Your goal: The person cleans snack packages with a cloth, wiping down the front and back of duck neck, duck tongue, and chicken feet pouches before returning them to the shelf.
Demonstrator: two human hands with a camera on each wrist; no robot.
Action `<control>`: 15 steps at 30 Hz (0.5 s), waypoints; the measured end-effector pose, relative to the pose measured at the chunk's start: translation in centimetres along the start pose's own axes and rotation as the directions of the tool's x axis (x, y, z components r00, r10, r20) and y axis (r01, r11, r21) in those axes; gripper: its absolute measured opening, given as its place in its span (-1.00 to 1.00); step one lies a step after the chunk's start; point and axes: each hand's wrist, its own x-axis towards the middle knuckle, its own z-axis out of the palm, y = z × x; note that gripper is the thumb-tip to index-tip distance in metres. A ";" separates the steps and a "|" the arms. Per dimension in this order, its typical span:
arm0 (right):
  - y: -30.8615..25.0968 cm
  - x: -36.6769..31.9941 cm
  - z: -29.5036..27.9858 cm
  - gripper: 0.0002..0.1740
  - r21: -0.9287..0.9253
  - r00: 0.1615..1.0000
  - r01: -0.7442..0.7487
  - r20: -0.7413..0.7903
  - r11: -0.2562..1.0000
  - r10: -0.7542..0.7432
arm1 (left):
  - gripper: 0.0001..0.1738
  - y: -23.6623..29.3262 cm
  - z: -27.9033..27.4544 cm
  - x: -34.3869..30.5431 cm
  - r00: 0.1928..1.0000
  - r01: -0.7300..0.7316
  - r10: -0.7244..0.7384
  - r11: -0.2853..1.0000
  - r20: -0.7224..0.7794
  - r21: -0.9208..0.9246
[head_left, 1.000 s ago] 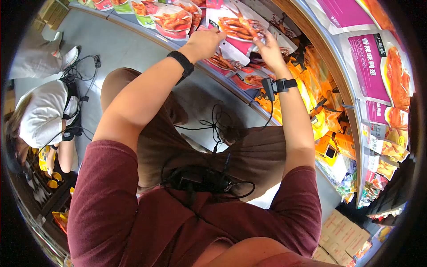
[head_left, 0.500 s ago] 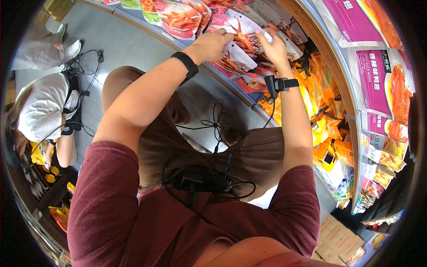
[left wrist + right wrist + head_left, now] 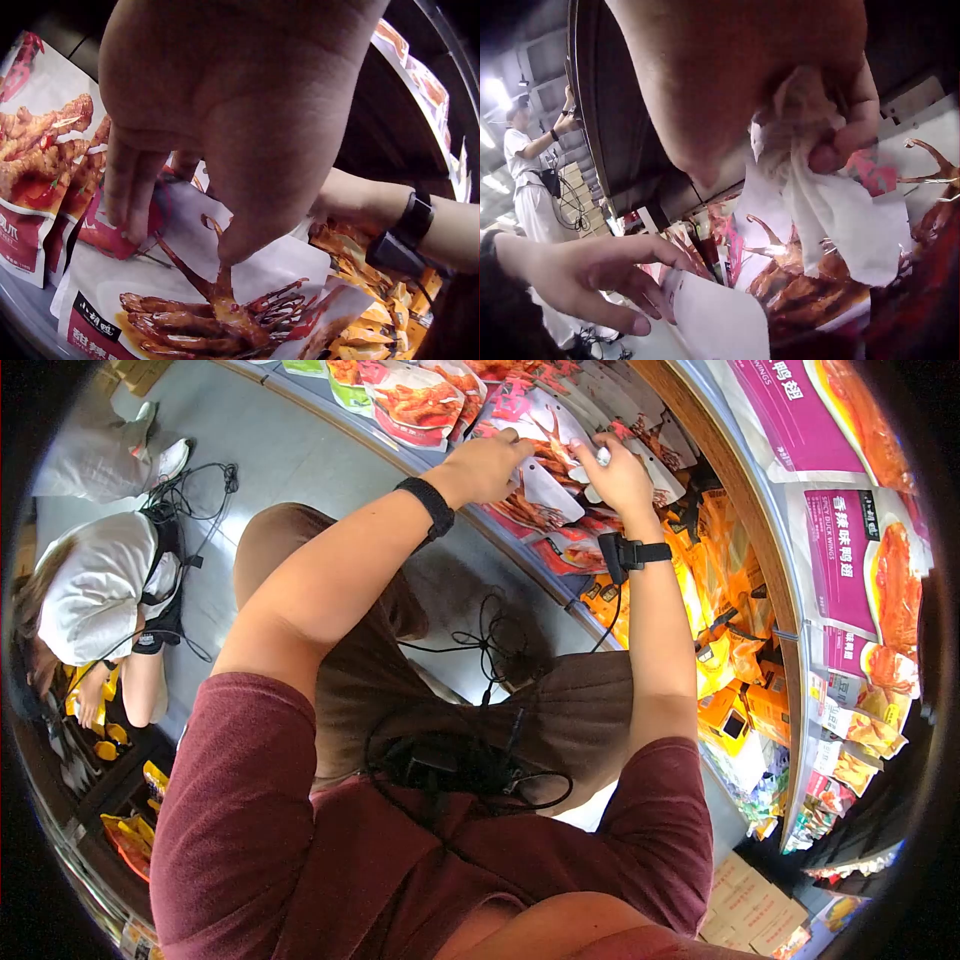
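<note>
While I crouch at the store shelf, my left hand (image 3: 490, 465) is at the top of a glossy white and red plastic pouch printed with brown chicken feet (image 3: 548, 478). In the left wrist view the thumb tip presses the smooth front film of that pouch (image 3: 187, 300) and the fingers (image 3: 127, 202) curl down over its upper edge, so the fingers are clamped on the pouch. It stands tilted among the other flat, shiny pouches of the same kind on the low shelf in front of my knees.

My right hand (image 3: 620, 475) is just beside the left, over the same pouch. Its fingers (image 3: 847, 139) are bunched together and pinch a crumpled white wipe (image 3: 832, 210), soft and wrinkled, whose loose end hangs against the slick printed face of the pouch. I cannot tell whether the wipe is paper or cloth. From the right wrist view my left hand (image 3: 592, 277) shows with the rounded white corner of the pouch (image 3: 712, 315) at its fingertips.

A black strap with a small camera (image 3: 625, 552) sits on my right wrist. Crinkled orange foil packets (image 3: 715, 610) fill the shelf to my right, and large magenta pouches (image 3: 840, 525) lie on the curved wooden shelf (image 3: 720, 460) above. Thin black cables (image 3: 490, 635) trail over my brown shorts. A person in white (image 3: 100, 600) crouches on the grey floor (image 3: 290, 460), well apart from me on my left.
</note>
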 end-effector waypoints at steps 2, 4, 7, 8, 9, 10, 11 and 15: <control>0.5 0.1 0.3 -0.59 -0.064 0.999 0.014 0.050 0.998 -0.011 | -0.39 -0.1 0.1 0.1 1.000 -0.003 0.003 1.000 -0.003 0.004; 0.3 0.3 -0.1 -0.61 -0.154 0.988 0.020 0.154 0.988 0.004 | -0.38 0.0 0.0 0.1 1.000 0.001 -0.001 1.000 0.001 0.001; 1.4 0.6 0.1 -0.66 -0.233 0.963 0.102 0.266 0.967 -0.038 | -0.38 -0.1 -0.1 0.1 1.000 0.004 -0.004 1.000 0.001 -0.014; 1.8 0.6 0.1 -0.66 -0.218 0.954 0.115 0.298 0.969 -0.046 | -0.39 -0.1 -0.1 0.0 1.000 0.010 -0.010 1.000 0.009 -0.012; 2.5 0.6 0.3 -0.66 -0.223 0.952 0.130 0.300 0.966 -0.059 | -0.40 0.0 -0.3 -0.1 1.000 0.017 -0.016 1.000 0.017 -0.011; 3.3 0.6 0.8 -0.64 -0.195 0.950 0.120 0.306 0.974 -0.056 | -0.33 -0.4 0.0 0.0 0.997 0.028 -0.028 1.000 0.071 -0.004; 4.1 0.9 1.1 -0.63 -0.166 0.949 0.110 0.311 0.980 -0.054 | -0.33 -0.6 0.4 -0.1 0.998 0.038 -0.038 0.999 0.056 -0.006; 4.7 1.5 -0.8 -0.49 -0.235 0.966 0.084 0.258 0.968 -0.021 | -0.01 0.3 -0.4 -0.4 0.980 0.098 -0.101 0.995 0.170 0.025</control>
